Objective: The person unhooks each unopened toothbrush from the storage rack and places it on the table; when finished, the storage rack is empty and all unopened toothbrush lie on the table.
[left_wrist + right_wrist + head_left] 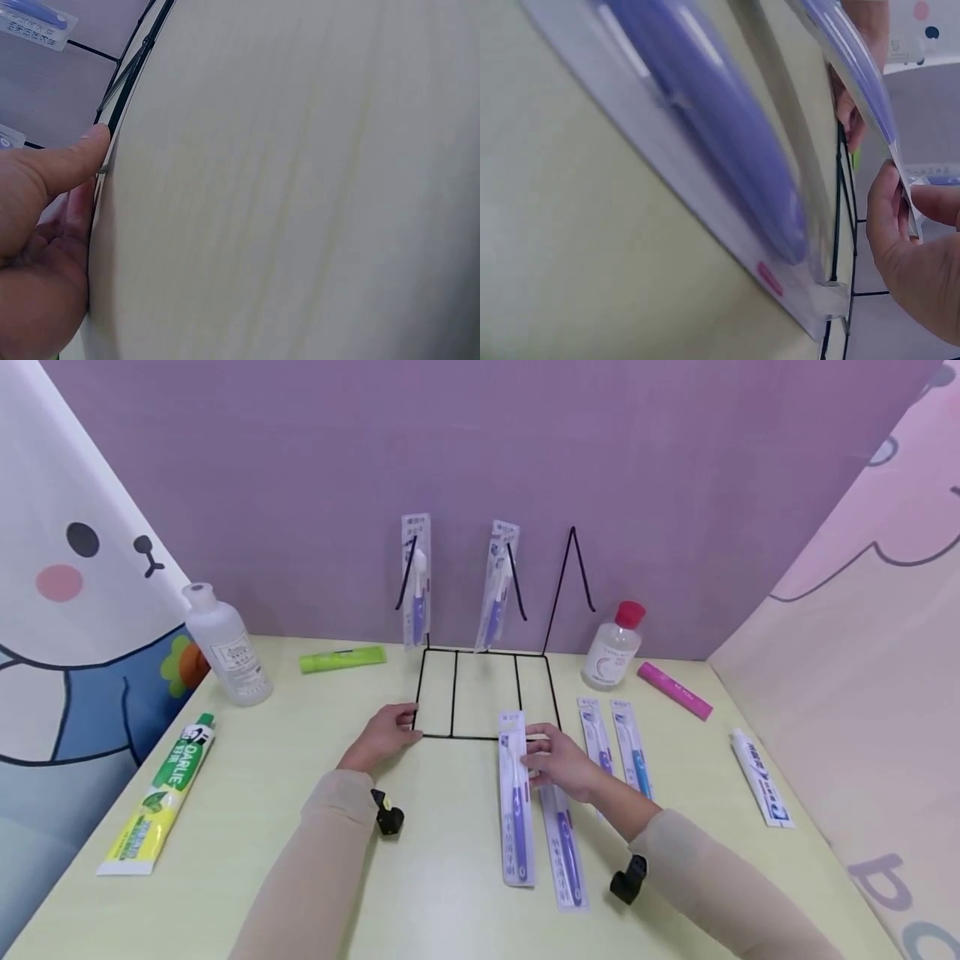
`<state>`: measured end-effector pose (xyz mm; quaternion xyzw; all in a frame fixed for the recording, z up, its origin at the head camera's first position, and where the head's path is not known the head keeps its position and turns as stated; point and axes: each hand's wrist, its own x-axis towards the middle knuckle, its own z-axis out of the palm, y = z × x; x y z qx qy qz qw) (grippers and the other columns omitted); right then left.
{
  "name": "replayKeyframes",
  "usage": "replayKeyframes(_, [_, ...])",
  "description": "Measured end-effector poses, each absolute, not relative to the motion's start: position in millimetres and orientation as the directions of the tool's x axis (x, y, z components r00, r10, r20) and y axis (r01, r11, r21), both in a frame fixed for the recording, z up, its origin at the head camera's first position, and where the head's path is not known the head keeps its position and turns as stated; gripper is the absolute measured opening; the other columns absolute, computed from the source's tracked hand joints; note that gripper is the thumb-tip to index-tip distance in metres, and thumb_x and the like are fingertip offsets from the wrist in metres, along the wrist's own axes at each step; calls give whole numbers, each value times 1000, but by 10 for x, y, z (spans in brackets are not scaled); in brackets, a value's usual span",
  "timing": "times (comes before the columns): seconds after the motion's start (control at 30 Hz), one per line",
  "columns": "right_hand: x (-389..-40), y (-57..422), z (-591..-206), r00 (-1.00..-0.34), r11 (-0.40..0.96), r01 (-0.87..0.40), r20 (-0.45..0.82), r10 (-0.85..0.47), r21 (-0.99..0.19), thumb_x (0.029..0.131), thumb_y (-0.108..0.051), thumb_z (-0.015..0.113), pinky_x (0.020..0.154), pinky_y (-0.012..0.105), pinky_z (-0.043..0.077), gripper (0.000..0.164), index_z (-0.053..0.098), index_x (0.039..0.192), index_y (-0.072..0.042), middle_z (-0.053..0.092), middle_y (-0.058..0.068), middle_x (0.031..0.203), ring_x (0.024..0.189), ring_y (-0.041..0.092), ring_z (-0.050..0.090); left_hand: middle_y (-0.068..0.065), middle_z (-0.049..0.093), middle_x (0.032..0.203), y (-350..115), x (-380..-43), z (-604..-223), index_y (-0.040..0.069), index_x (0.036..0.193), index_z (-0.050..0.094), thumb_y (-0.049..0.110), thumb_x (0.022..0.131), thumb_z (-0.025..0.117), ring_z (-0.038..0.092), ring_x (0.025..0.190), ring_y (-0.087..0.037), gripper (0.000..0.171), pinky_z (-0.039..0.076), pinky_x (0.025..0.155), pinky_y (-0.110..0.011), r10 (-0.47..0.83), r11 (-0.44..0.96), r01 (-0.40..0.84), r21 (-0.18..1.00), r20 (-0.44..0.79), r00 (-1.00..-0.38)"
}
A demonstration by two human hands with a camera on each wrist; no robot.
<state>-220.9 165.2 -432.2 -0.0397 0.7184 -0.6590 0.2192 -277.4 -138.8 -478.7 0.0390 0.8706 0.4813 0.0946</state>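
Note:
My right hand (561,762) pinches a packaged purple toothbrush (516,810) by the edge of its pack, lifted in front of the black wire rack (480,737). In the right wrist view, thumb and fingers (886,202) meet on that pack. Another packaged purple toothbrush (566,852) lies below it on the table, partly under the hand. At the rack's front left corner my left hand (381,737) holds the wire, its thumb (79,159) against it in the left wrist view. Two packaged toothbrushes, one left (417,585) and one middle (497,589), hang from the rack's hooks; the right hook (573,564) carries nothing.
Two more packaged toothbrushes, one purple (597,739) and one blue (632,743), lie right of my hand. Around stand a white bottle (238,656) and a red-capped bottle (611,652). Tubes lie about: green (343,660), yellow-green (161,802), pink (675,691), white (761,781).

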Motion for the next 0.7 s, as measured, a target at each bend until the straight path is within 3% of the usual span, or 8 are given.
replayKeyframes(0.33, [-2126,1656,-4390,-894,249,290,-354,-275,-924,82,9,58,68,41,53,49,38,126,2,48,21,99,78,28,58,-17,47,124,-1396,-2805,-4778,2,133,42,9,84,65,43,114,-30,55,37,94,-40,156,533,-27,846,-129,-979])
replayKeyframes(0.7, [-2129,1624,-4421,-906,434,286,-389,-168,-855,78,7,64,60,34,54,48,45,122,4,55,17,93,69,26,60,-17,46,125,-1395,-2797,-4768,2,134,41,9,84,64,43,114,-29,55,37,94,-38,166,533,-24,846,-132,-977])
